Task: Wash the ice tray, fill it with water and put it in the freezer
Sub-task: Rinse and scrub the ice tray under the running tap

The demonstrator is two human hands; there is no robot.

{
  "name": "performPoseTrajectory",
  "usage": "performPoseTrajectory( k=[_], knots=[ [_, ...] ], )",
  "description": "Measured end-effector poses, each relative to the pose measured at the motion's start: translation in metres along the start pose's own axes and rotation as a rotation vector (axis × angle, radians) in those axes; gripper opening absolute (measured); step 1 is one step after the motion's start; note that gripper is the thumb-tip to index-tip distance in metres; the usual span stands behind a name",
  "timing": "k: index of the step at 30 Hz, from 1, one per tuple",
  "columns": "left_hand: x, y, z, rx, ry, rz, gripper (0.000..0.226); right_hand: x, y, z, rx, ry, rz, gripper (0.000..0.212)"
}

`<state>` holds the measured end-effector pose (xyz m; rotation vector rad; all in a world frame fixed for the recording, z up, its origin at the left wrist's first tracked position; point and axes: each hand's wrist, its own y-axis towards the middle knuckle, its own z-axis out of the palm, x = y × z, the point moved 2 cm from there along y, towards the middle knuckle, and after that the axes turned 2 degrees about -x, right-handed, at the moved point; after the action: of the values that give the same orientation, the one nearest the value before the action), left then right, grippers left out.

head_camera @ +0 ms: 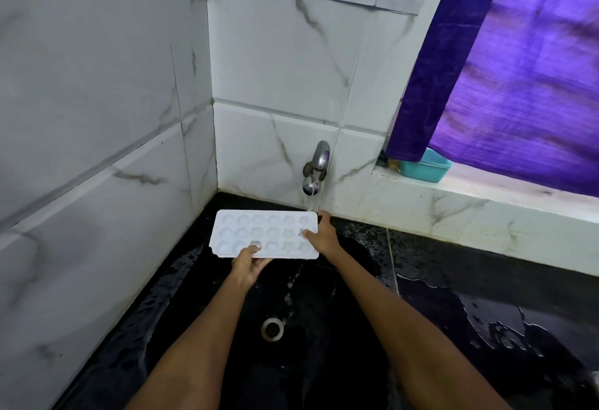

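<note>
While water runs from the tap, the ice tray is held level over the sink, left hand fingers clamped on its near edge, right hand fingers on its right end; each cavity should be passed beneath the stream.

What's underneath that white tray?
Below the tray lies the black sink with its drain, and water drips down into it. The fingers of both hands under the tray are hidden.
</note>
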<state>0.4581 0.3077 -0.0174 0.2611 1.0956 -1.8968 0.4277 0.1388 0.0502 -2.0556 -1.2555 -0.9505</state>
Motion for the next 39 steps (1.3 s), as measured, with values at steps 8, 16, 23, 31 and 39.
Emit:
performPoseTrajectory(
  k=[8,16,23,31,39],
  knots=[
    [0.027,0.014,0.001,-0.149,0.376,-0.076,0.058,-0.003,-0.01,-0.017,-0.161,0.012,-0.022,0.055],
    [0.045,0.005,0.068,-0.185,0.864,0.304,0.065,0.01,-0.013,-0.027,-0.206,-0.232,-0.205,0.056],
    [0.055,-0.005,0.118,0.16,0.724,0.332,0.047,0.007,-0.009,-0.021,-0.203,-0.197,-0.202,0.053],
    [0.052,0.043,0.094,-0.137,0.925,0.204,0.061,0.018,0.006,-0.04,-0.269,-0.044,-0.245,0.052],
    [0.031,0.078,0.006,-0.298,0.861,0.095,0.074,-0.023,0.039,-0.062,-0.217,0.048,-0.021,0.045]
  ],
)
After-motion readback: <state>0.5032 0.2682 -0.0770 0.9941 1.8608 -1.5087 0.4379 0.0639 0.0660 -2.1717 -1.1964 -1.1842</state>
